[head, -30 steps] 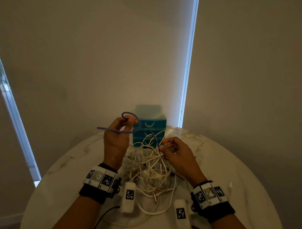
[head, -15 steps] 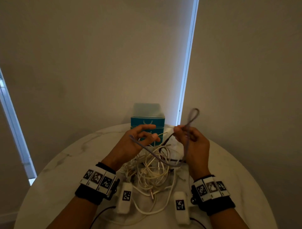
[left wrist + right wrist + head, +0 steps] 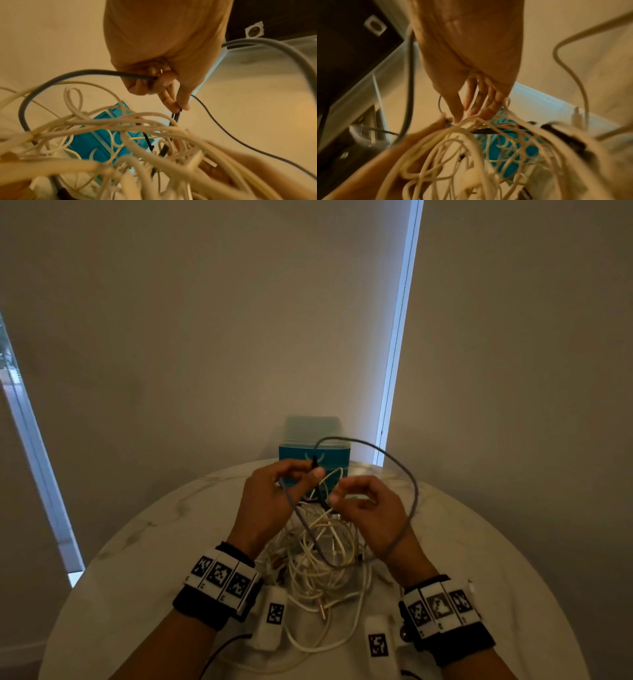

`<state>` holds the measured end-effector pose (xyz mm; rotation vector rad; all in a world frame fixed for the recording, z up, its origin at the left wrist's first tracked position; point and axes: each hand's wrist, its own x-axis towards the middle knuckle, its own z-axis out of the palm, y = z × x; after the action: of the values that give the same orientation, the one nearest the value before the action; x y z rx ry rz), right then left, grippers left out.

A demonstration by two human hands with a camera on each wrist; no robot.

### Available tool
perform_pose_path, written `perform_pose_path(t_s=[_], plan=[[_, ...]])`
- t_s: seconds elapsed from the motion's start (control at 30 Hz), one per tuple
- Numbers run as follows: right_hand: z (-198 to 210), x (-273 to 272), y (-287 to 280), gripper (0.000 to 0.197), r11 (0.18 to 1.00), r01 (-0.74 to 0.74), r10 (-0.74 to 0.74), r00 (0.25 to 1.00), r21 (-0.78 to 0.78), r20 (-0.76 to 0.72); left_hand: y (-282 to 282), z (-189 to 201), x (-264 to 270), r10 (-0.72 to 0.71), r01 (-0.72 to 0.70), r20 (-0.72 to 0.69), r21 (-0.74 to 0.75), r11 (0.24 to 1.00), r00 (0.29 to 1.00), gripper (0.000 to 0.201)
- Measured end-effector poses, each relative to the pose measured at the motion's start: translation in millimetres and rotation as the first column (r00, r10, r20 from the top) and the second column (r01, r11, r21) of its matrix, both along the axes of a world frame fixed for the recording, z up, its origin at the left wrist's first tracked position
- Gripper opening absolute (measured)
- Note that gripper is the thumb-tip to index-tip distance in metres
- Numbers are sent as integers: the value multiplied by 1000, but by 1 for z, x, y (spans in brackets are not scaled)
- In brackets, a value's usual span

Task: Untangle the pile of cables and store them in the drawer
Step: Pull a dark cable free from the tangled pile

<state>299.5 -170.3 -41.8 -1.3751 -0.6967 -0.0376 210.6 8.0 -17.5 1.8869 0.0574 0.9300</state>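
Note:
A tangled pile of white cables (image 3: 322,559) lies on the round marble table (image 3: 137,577), in front of a small teal drawer unit (image 3: 313,457) whose drawers look closed. My left hand (image 3: 313,470) is raised over the pile. Its curled fingers hold a grey cable (image 3: 416,491), and its thumb and forefinger pinch the dark end. In the left wrist view my left hand (image 3: 178,108) shows this grip on the grey cable (image 3: 68,75). The grey loop arcs right and drapes over my right wrist. My right hand (image 3: 334,498) pinches white strands at the pile's top, as the right wrist view of that hand (image 3: 465,115) shows.
The drawer unit (image 3: 102,138) stands at the table's far edge against the wall. A loose metal plug (image 3: 322,613) and white cable loops trail toward the near edge. A thin black cord (image 3: 222,648) runs off the front. Bare marble lies left and right of the pile.
My right hand has let go of the raised grey loop and dropped to the white strands. The loop now hangs over my right wrist. My left hand has taken the dark end.

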Motion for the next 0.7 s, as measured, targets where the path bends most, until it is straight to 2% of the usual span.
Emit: perform_pose_path(t_s=[0.1,0.23,0.33,0.4,0.47,0.5,0.57,0.63,0.7], plan=[[-17,8,3,17,981,46,-34,997,-191,66,3,4,-3,63,-52,74,-143,988,995,26],[-11,5,-4,20,967,181,-166,981,-177,98,4,11,-2,13,45,144,-389,920,989,28],[1,-9,-2,27,987,152,-145,979,-44,141,-1,14,-1,-46,97,129,-418,903,991,30],[3,-15,3,32,990,110,-90,975,-86,202,-6,16,-2,-120,159,118,-417,895,986,30],[2,-18,9,27,990,65,-38,978,-127,205,-10,18,-3,-192,217,100,-431,876,976,30],[3,-19,10,25,994,50,-33,985,-97,168,-10,19,-4,-224,242,94,-457,856,970,29],[8,-19,5,27,997,44,-48,997,66,57,-7,22,-7,-262,261,77,-533,805,962,30],[16,-18,-3,27,970,81,-74,997,229,-37,3,26,-10,-271,250,61,-612,750,961,31],[20,-15,-9,22,943,135,-120,990,303,-68,16,29,-13,-252,212,44,-690,692,967,34]])
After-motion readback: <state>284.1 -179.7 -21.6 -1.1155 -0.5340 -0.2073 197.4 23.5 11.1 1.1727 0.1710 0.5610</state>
